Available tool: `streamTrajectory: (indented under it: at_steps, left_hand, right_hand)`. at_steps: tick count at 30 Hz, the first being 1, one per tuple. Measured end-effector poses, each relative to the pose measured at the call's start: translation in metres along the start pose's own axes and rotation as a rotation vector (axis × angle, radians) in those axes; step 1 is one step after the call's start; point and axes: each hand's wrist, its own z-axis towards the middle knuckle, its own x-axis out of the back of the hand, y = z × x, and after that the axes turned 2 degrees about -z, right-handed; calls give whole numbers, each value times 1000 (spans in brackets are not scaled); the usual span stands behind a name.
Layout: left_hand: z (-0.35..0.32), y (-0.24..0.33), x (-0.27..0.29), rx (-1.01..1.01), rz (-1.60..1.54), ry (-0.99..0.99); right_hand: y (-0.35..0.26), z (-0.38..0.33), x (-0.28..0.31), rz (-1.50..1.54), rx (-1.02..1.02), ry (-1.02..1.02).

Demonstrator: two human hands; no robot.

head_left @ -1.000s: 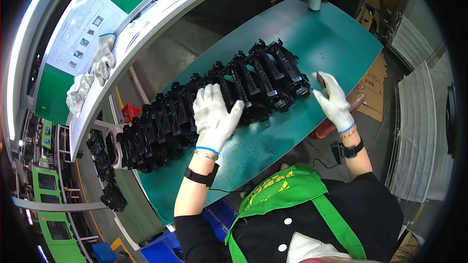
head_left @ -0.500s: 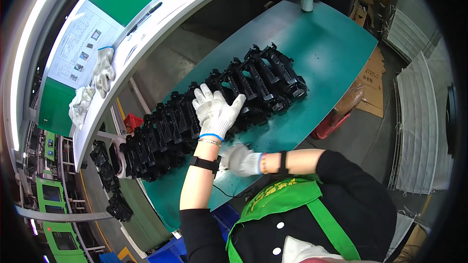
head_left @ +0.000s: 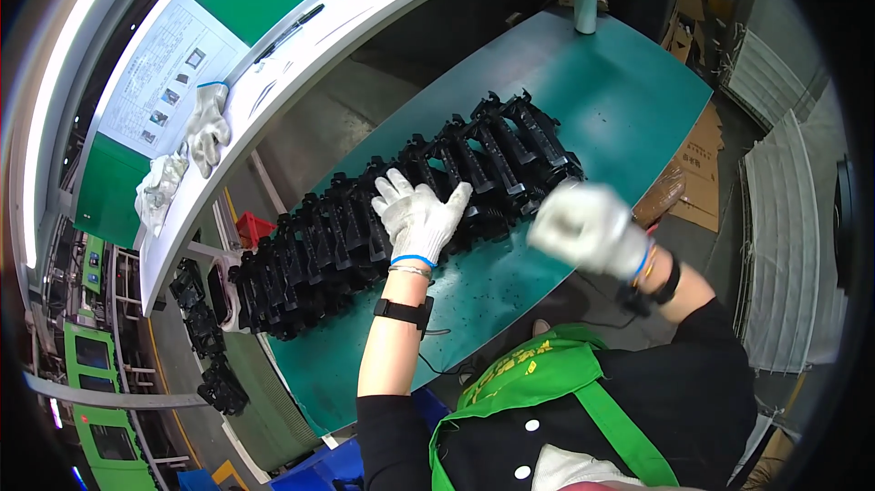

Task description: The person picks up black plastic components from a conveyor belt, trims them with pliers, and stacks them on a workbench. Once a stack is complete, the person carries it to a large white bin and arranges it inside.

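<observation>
A long row of black molded plastic parts (head_left: 319, 240) stands packed side by side, running diagonally across the green tabletop (head_left: 629, 81). My left hand (head_left: 421, 219), in a white knit glove with a blue cuff edge, rests on the middle of the row, its fingers spread and thumb out to the right. My right hand (head_left: 588, 229), gloved too, is off the right end of the row, near the table's front right edge. Motion smears it; its fingers look curled, but I cannot make out whether it holds anything. Small dark crumbs lie on the tabletop near the row.
A pale green bottle (head_left: 585, 5) stands at the table's far end. Spare gloves (head_left: 208, 127) lie on the curved white shelf (head_left: 301, 63) at left. More black parts (head_left: 196, 313) sit left of the table. Cardboard (head_left: 700, 168) is on the floor at right.
My right hand has swung from beside my left wrist out to the right, past the row's end. My left hand stays spread on the parts; the view has shifted slightly.
</observation>
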Motion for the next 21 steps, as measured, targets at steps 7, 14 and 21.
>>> streamTrajectory:
  at_steps: [7,14,21]
  left_hand:
    - [-3,23,19,10,-17,-28]
    - [-5,30,30,49,-5,-91]
    - [-9,5,29,79,-72,-139]
  right_hand:
    - [109,117,43,-499,-607,-157]
    - [117,141,2,-357,-690,-286]
    - [122,132,-21,-263,-615,-196]
